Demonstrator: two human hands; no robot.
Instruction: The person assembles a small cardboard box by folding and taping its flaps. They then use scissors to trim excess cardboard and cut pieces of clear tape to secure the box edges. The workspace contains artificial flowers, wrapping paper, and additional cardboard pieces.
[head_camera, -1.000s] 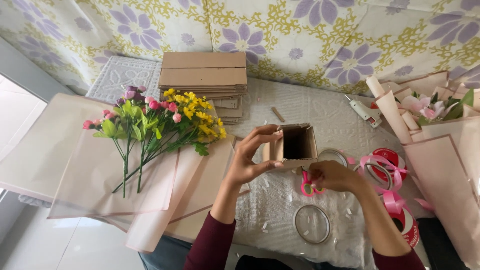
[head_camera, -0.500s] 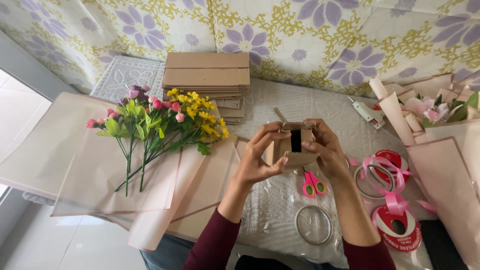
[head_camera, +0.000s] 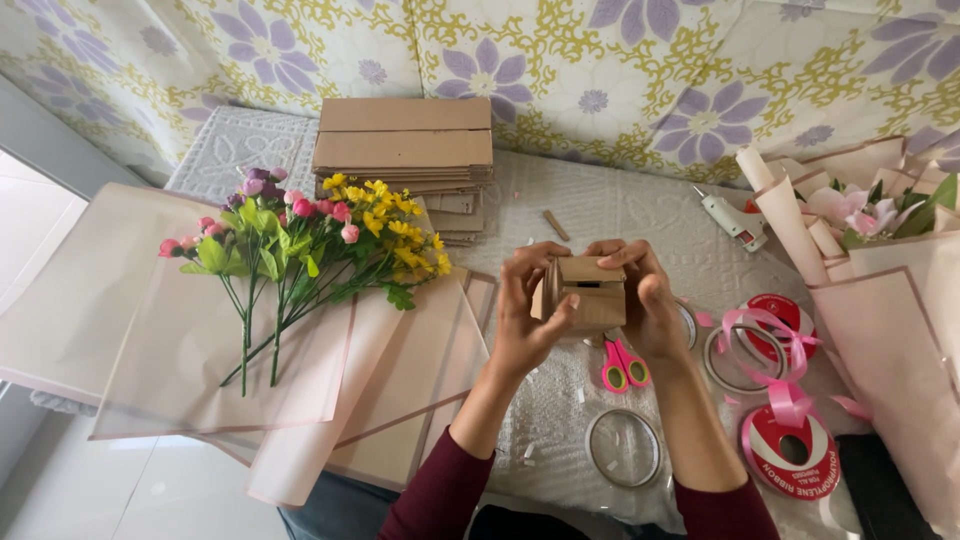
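Note:
A small brown cardboard box (head_camera: 590, 292) is held up between both hands over the white cloth. My left hand (head_camera: 525, 310) grips its left side, thumb across the front. On the right side and top, my right hand (head_camera: 645, 300) presses a flap with its fingers. Pink-handled scissors (head_camera: 623, 364) lie on the cloth just below the box. A bunch of pink, purple and yellow artificial flowers (head_camera: 300, 240) rests on pale pink wrapping sheets (head_camera: 200, 360) to the left.
A stack of flat cardboard (head_camera: 405, 150) sits at the back. A glue gun (head_camera: 730, 218), pink ribbon spools (head_camera: 785, 440), clear tape rolls (head_camera: 622, 448) and wrapped bouquets (head_camera: 880, 260) lie to the right. A floral cloth hangs behind.
My right hand left the pink scissors on the cloth and came up to the box. Both hands turned the box and now close its flap.

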